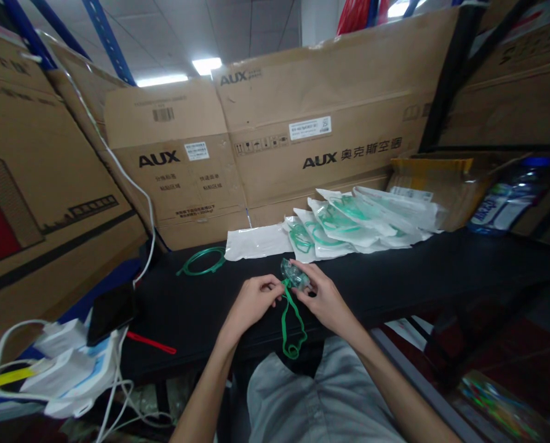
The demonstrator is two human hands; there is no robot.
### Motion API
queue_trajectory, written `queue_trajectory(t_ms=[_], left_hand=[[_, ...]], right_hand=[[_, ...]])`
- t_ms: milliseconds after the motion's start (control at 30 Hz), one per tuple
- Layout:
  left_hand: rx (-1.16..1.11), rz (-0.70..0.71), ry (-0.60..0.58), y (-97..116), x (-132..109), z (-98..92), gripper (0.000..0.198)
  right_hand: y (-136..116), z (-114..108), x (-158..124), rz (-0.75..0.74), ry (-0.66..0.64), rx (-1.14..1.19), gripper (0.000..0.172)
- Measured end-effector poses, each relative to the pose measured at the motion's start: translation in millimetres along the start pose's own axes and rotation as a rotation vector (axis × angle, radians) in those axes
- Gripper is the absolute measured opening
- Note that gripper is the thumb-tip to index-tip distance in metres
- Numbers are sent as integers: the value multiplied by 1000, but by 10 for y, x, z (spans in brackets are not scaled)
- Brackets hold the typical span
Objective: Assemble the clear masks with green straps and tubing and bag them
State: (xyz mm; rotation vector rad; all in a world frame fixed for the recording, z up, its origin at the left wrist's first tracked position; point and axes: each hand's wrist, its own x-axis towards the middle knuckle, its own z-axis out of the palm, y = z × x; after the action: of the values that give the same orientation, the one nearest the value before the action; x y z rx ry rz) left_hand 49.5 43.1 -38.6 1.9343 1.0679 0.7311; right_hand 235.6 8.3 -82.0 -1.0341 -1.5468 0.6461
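My right hand (323, 295) is closed round a small clear plastic mask (294, 274), held just above the near edge of the black table (196, 307). My left hand (255, 299) pinches the green elastic strap (291, 323) where it joins the mask. The strap hangs down in a loop over my lap. A coil of green tubing (202, 261) lies on the table to the left. Beyond my hands lies an empty white pouch (256, 241) and a fanned pile of sealed pouches (362, 224) with green parts inside.
Large AUX cardboard boxes (275, 141) wall the back and left of the table. A water bottle (510, 197) lies at the right by an open box. A black phone (111, 311), white chargers and cables (67, 363) and a red pen (151, 343) sit at the left.
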Motion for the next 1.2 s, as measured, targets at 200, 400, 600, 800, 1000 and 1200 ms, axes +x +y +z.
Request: queue_trajectory(t_ms=[200, 400, 600, 800, 1000, 1200], left_hand=[[47, -12, -29, -20, -10, -24, 35], [24, -61, 2, -84, 8, -25, 41], [76, -44, 24, -60, -4, -32, 30], [178, -29, 53, 83, -77, -30, 30], [79, 20, -115, 179, -143, -61, 26], [51, 9, -93, 130, -137, -74, 30]], right_hand=[[-23, -1, -7, -17, -22, 75, 51], [-65, -4, -16, -58, -70, 84, 51], [-97, 9, -8, -51, -51, 38, 50], [-123, 22, -20, -96, -18, -54, 51], [-82, 38, -13, -83, 49, -141, 52], [-51, 8, 5, -56, 41, -104, 51]])
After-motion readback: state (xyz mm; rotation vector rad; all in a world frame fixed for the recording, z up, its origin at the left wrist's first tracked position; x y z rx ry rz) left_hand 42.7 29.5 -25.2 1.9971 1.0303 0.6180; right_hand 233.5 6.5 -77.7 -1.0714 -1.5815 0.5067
